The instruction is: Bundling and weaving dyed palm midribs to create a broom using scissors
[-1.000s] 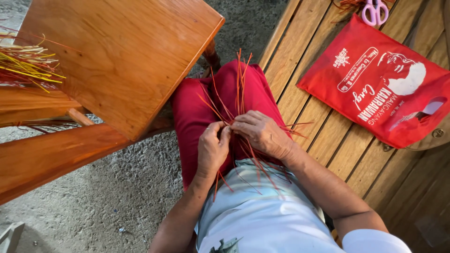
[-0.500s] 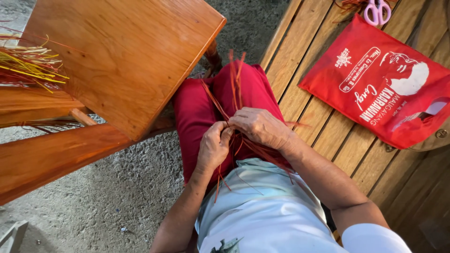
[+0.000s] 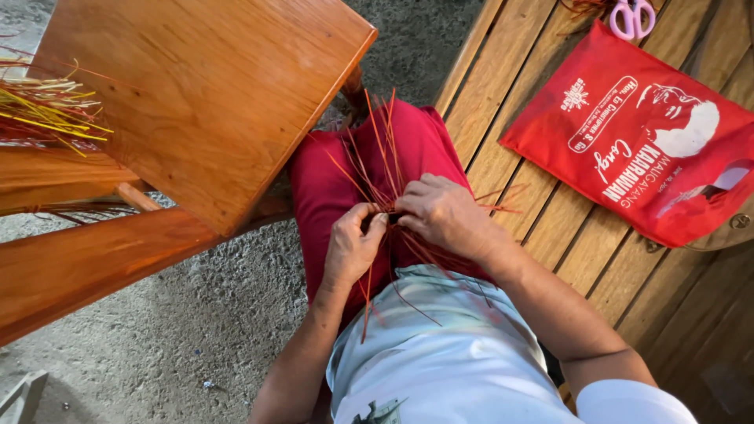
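Over my lap, on red trousers (image 3: 338,184), my two hands meet on a bunch of thin red strips (image 3: 382,153). My left hand (image 3: 351,247) pinches the strips from the left, thumb and fingers closed on them. My right hand (image 3: 444,212) lies over them from the right, fingers curled onto the same bunch. The strips fan out upward past my knees, and a few ends hang down toward my pale shirt.
A wooden stool top (image 3: 204,94) stands at upper left, with yellow and red strips (image 3: 47,114) on a lower wooden piece. I sit on a slatted wooden bench (image 3: 510,86); a red bag (image 3: 652,149) and pink-handled scissors (image 3: 632,16) lie on it. Rough concrete ground (image 3: 196,330) lies below.
Both hands have shifted slightly upward on the strips and drawn closer together; the fan of strips has moved a little with them.
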